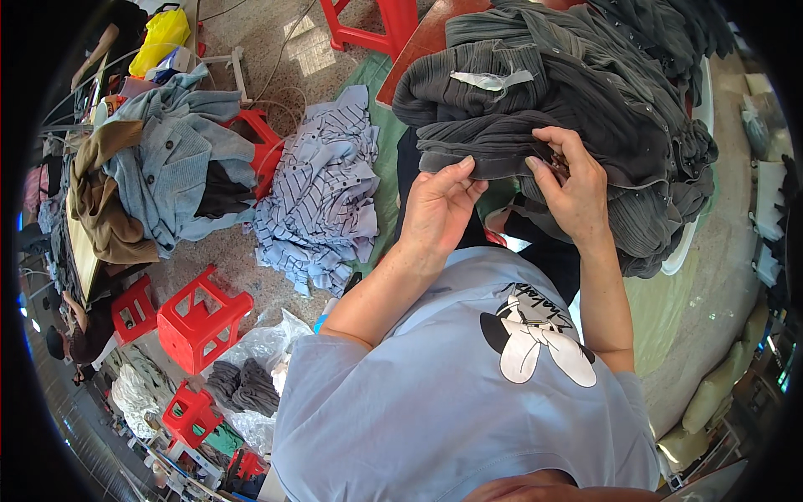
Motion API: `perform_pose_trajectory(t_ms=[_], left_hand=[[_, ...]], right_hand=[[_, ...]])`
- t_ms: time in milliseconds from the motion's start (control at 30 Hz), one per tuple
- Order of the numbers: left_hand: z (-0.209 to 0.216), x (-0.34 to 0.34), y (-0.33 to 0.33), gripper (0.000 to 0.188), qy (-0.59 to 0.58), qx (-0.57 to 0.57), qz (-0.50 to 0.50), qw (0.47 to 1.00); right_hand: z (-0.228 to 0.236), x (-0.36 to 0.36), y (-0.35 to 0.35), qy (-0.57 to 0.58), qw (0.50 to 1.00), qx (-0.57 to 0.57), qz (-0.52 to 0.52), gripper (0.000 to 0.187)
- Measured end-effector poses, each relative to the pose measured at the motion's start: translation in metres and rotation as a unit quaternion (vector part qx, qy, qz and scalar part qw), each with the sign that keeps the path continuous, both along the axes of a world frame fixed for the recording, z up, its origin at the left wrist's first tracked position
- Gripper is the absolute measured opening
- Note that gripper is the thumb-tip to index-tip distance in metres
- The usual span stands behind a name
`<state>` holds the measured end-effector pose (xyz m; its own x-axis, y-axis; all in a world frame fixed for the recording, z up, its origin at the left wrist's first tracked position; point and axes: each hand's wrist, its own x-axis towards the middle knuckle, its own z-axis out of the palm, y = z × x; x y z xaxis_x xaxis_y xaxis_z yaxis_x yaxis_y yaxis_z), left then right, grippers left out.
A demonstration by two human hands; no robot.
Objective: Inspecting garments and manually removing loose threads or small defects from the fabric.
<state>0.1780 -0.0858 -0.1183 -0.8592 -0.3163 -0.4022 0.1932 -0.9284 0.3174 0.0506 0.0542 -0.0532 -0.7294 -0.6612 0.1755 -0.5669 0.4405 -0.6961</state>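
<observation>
A big heap of dark grey pleated garments (602, 109) lies in front of me, with small studs or buttons along some edges. My left hand (441, 205) pinches the edge of one garment's dark grey band (502, 165) between thumb and fingers. On the right, my right hand (577, 188) has thumb and forefinger curled at the same band. A small brownish thing (555, 157) shows inside its fingers; its kind is too hidden to tell. Above the band, a white strip (492, 80), like a label or paper, lies on the cloth.
Left of the heap is a pile of blue striped shirts (322, 180). Beyond it, blue-grey knitwear (176, 159) and a brown garment (109, 201) drape over a table. Red plastic stools (201, 318) stand on the floor. A clear plastic bag (280, 339) lies beside dark folded cloth (244, 385).
</observation>
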Motion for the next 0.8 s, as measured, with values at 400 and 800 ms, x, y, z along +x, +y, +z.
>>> perform_pose_trajectory(t_ms=[400,800], left_hand=[[0.047,0.004,-0.006,0.027,0.025,-0.123,-0.006,0.992],[0.04,0.005,-0.004,0.024,0.014,-0.146,0.005,0.989]], right_hand=[[0.015,0.015,-0.017,0.087,0.986,-0.04,0.138,0.023],[0.017,0.013,-0.019,0.084,0.982,-0.022,0.169,0.022]])
